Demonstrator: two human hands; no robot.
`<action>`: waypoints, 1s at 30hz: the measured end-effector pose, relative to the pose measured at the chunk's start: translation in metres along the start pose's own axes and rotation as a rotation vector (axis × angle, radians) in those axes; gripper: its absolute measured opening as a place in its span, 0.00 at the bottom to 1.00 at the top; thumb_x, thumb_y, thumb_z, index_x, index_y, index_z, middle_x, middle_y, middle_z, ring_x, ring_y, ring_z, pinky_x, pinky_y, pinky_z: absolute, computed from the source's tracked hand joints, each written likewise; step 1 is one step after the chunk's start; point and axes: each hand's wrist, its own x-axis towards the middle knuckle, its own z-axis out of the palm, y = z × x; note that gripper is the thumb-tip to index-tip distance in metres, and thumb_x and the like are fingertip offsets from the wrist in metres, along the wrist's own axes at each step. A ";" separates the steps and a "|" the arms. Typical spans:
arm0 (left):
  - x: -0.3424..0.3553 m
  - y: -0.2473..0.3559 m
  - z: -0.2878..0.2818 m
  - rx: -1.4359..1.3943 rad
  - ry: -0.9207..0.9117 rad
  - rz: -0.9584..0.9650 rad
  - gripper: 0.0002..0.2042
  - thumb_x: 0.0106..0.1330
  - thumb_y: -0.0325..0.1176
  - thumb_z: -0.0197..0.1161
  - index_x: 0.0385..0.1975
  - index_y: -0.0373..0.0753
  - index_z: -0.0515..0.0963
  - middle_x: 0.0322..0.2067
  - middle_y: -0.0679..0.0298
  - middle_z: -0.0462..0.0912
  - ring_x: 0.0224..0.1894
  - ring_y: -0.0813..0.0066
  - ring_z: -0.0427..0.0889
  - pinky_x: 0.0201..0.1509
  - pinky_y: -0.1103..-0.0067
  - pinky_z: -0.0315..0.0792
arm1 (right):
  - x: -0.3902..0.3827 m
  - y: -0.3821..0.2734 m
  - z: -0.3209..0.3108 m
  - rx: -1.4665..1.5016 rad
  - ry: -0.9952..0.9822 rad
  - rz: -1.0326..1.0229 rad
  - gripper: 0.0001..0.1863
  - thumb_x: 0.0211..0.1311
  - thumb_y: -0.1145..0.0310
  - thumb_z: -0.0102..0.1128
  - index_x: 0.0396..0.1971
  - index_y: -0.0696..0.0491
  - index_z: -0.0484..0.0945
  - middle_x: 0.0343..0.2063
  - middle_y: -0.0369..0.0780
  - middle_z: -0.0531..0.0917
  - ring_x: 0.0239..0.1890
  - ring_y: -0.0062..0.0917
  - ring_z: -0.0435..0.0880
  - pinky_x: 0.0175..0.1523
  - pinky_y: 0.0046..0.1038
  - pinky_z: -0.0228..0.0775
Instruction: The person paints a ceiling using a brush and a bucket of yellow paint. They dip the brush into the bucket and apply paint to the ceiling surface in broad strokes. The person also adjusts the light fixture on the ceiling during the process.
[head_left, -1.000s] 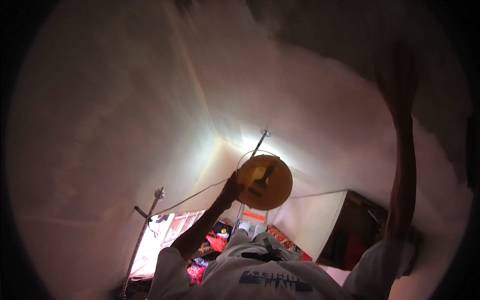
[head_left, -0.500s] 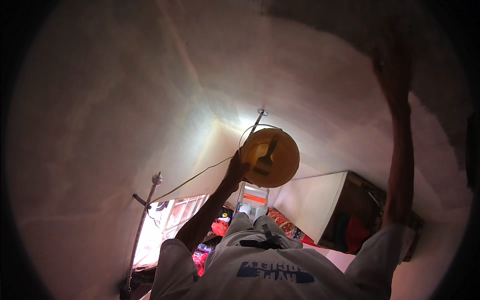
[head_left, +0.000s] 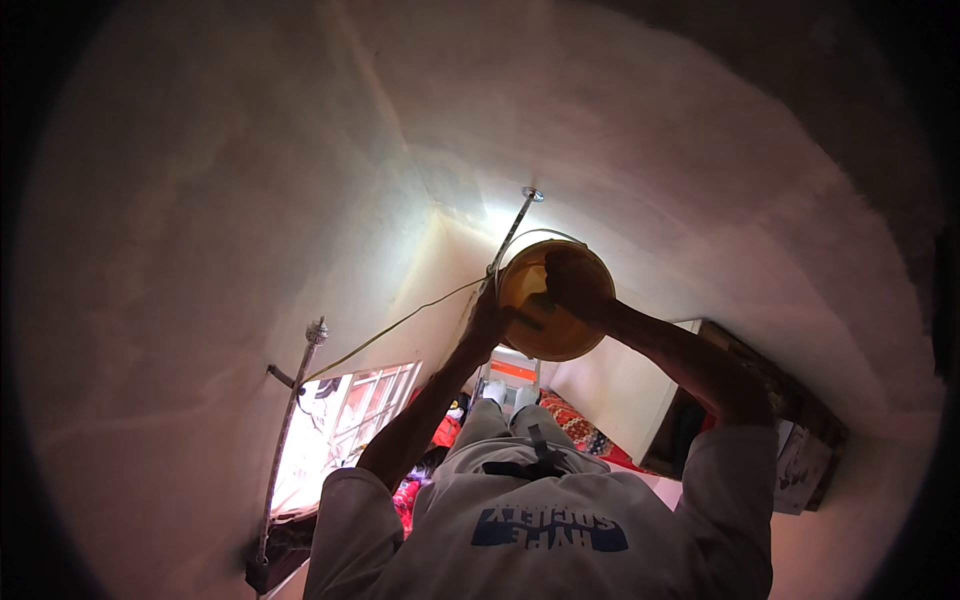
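Observation:
My left hand grips the near-left rim of a yellow bucket and holds it up in front of me. The bucket's mouth faces me, and a thin wire handle arches over its far side. Inside lies a flat paintbrush, its dark bristle end toward my left hand. My right hand reaches in over the bucket's right rim, fingers curled on the brush handle, which they mostly hide. The hand is dark in shadow.
Below me a ladder stands under my feet. On the left are a bright barred window, a curtain rod and a strung cord. A second rod juts beyond the bucket. An open cabinet stands on the right.
My right hand has come down from the upper right surface into the bucket and taken the paintbrush's handle. The bucket, still in my left hand, has shifted slightly up and right.

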 end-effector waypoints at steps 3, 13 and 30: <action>0.005 -0.014 -0.007 0.021 0.013 0.046 0.41 0.53 0.46 0.70 0.67 0.41 0.59 0.53 0.60 0.73 0.53 0.69 0.75 0.43 0.71 0.82 | 0.001 0.011 0.004 -0.346 0.097 -0.439 0.10 0.58 0.63 0.59 0.34 0.51 0.83 0.28 0.37 0.83 0.34 0.30 0.81 0.43 0.33 0.76; -0.001 0.025 0.017 0.058 0.101 -0.121 0.31 0.54 0.24 0.56 0.63 0.41 0.63 0.53 0.52 0.75 0.53 0.57 0.77 0.54 0.66 0.75 | 0.010 -0.001 -0.003 0.019 -0.399 -0.147 0.16 0.55 0.51 0.62 0.36 0.48 0.82 0.32 0.40 0.85 0.35 0.33 0.84 0.45 0.37 0.73; 0.017 -0.036 -0.014 0.043 0.039 0.044 0.41 0.51 0.45 0.70 0.66 0.42 0.59 0.50 0.61 0.73 0.49 0.67 0.78 0.34 0.68 0.85 | -0.004 -0.053 -0.102 0.394 -0.272 -0.096 0.12 0.57 0.60 0.65 0.38 0.50 0.84 0.37 0.41 0.84 0.40 0.32 0.83 0.46 0.32 0.74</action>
